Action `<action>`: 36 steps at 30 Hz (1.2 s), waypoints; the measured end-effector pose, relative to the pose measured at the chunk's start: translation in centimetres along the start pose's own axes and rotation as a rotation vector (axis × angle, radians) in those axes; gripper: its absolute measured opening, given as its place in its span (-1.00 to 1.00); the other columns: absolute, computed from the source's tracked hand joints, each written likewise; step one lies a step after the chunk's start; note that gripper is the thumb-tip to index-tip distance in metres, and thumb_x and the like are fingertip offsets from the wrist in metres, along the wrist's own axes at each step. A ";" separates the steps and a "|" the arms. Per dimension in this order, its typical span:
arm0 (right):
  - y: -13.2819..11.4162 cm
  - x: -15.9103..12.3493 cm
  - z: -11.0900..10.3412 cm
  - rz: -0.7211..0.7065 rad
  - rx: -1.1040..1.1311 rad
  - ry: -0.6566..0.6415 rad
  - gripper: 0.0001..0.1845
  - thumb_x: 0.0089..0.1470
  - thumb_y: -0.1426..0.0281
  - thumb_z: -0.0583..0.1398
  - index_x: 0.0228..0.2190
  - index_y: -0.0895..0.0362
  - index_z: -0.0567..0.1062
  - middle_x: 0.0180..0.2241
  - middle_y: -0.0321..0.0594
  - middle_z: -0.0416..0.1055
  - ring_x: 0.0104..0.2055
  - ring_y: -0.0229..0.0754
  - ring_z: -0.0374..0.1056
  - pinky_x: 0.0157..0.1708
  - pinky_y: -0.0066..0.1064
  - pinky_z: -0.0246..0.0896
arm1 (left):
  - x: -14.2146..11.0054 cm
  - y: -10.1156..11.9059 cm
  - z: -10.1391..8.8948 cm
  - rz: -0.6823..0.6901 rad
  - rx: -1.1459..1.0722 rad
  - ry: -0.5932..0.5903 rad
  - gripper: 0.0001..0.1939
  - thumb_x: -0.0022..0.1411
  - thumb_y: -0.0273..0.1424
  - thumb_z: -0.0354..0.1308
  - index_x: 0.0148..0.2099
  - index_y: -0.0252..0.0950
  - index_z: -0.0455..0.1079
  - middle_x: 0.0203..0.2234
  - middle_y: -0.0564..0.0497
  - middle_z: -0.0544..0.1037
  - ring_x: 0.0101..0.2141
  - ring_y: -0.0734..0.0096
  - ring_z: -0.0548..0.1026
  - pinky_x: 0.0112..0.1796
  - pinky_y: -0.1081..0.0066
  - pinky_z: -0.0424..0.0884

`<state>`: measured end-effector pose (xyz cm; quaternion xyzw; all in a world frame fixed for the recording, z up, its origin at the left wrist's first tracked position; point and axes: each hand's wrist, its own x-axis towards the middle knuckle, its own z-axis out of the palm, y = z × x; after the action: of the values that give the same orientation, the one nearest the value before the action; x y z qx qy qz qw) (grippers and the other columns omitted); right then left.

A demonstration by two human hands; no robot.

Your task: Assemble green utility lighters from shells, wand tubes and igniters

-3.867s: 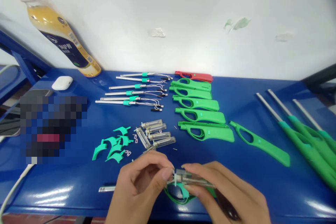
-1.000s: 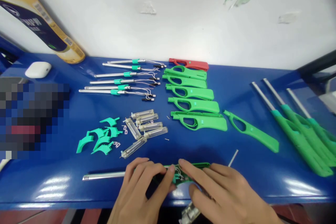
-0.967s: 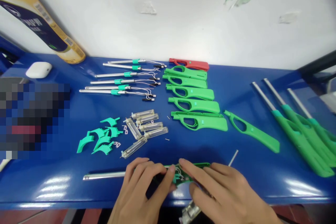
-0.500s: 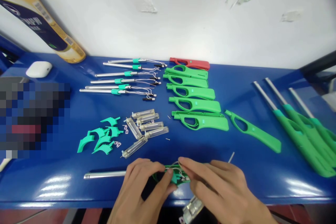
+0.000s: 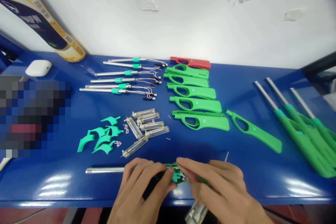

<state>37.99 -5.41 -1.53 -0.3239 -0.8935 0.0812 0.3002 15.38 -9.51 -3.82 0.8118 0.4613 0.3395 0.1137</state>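
At the front edge of the table, my left hand is closed around a green lighter shell. The shell's metal tube sticks out to the left. Inside it show a teal trigger and white wires, partly covered by fingers. My left thumb presses near the trigger. My right hand has its index fingertip and thumb at the wires, while its lower fingers grip a clear fuel tank hanging past the table edge. A thin pale rod pokes out behind the right hand; its other end is hidden.
Behind lie several clear fuel tanks, teal triggers, metal tubes with wires and green shells. A red shell is at the back. Three lighters with tubes lie right. A yellow bottle leans left.
The wire loop that stood up above the shell is now lower, under my right fingertips. The metal tube has shifted slightly up, and the fuel tank slightly right.
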 end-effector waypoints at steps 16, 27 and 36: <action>-0.7 0.7 0.1 0.066 0.084 -0.030 -0.61 0.37 0.58 0.04 -0.42 0.05 0.52 -0.02 -0.36 0.69 -0.45 -0.40 0.53 -0.40 -0.47 0.41 | -0.8 -0.6 0.5 0.037 0.087 0.037 -0.70 0.43 -0.62 0.21 0.08 -0.21 0.60 -0.26 0.07 0.65 -0.18 0.45 0.61 0.15 0.24 0.38; 1.0 -0.3 -0.8 0.091 0.037 -0.091 -0.74 0.47 0.52 0.07 -0.27 0.13 0.49 -0.10 -0.23 0.70 -0.37 -0.33 0.58 -0.42 -0.44 0.34 | -1.0 -0.2 0.2 0.024 -0.013 0.028 -0.68 0.38 -0.64 0.29 0.14 -0.34 0.56 -0.21 0.00 0.58 -0.10 0.38 0.53 0.16 0.21 0.36; 0.5 -0.4 -0.4 0.108 0.078 -0.074 -0.70 0.51 0.49 0.02 -0.30 0.11 0.43 -0.13 -0.25 0.67 -0.37 -0.33 0.54 -0.38 -0.45 0.32 | 1.7 0.2 0.8 -0.012 -0.021 0.007 -0.64 0.45 -0.68 0.14 0.21 -0.36 0.50 -0.04 -0.05 0.62 0.05 0.31 0.48 0.17 0.20 0.28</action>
<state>38.74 -5.25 -1.58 -0.3566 -0.8814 0.1441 0.2744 16.59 -8.08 -3.52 0.8065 0.4630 0.3467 0.1228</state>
